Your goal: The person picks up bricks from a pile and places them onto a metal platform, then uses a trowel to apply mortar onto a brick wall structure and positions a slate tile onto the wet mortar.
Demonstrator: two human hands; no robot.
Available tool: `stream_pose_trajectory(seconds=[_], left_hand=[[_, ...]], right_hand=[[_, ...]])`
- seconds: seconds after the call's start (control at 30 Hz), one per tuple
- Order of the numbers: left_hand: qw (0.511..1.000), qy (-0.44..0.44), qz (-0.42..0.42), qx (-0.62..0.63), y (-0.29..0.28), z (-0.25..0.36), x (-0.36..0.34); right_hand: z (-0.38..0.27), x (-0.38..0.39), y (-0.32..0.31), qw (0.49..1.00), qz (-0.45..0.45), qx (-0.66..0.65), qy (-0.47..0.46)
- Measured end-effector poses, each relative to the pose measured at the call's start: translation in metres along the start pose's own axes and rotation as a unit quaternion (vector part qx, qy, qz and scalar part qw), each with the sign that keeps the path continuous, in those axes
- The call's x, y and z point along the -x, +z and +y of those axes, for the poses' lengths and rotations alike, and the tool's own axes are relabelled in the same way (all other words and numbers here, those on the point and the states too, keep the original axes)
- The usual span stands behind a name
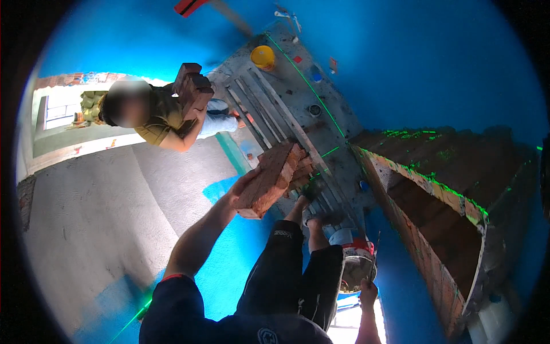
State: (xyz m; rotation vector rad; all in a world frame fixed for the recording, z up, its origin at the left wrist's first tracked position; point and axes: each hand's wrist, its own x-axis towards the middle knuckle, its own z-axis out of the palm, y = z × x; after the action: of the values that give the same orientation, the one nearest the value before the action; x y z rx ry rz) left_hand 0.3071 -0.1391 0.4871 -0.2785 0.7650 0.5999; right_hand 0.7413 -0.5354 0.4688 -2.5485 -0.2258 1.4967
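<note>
My left hand (244,187) is wrapped around the side of a reddish brick (269,182), raised in front of me. Just beyond it, more bricks (302,169) show partly behind the held one. Low on the right, my right hand (368,291) closes round the handle of a thin trowel-like tool (375,252), seen edge-on, so its blade shape cannot be made out. Beside that tool stands a bucket (356,269) with a greyish mix inside and a red band near its rim.
Wooden slats (260,106) form a platform under my feet. At upper left a co-worker (166,123) carries stacked bricks (192,89). A brick wall with an opening (424,212) rises on the right, crossed by green laser lines. A yellow bucket (262,58) stands on the far floor.
</note>
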Motion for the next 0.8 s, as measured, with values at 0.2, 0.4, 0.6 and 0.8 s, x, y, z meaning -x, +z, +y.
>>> stream_pose_trajectory(seconds=[0.2,0.4,0.6,0.8], left_hand=[[0.991,-0.031,-0.129,0.035,-0.036,-0.047,-0.035],[0.998,-0.017,0.058,0.014,0.01,-0.093,-0.028],[0.983,-0.033,0.177,-0.029,0.048,-0.135,-0.041],[0.954,-0.083,0.191,-0.217,0.059,-0.158,-0.043]], right_hand=[[0.039,0.0,0.024,0.998,-0.02,0.06,-0.009],[-0.068,0.056,0.043,0.974,-0.151,-0.136,0.098],[-0.175,0.09,0.055,0.829,-0.343,-0.416,0.152],[-0.217,0.09,0.078,0.795,-0.308,-0.513,0.1]])
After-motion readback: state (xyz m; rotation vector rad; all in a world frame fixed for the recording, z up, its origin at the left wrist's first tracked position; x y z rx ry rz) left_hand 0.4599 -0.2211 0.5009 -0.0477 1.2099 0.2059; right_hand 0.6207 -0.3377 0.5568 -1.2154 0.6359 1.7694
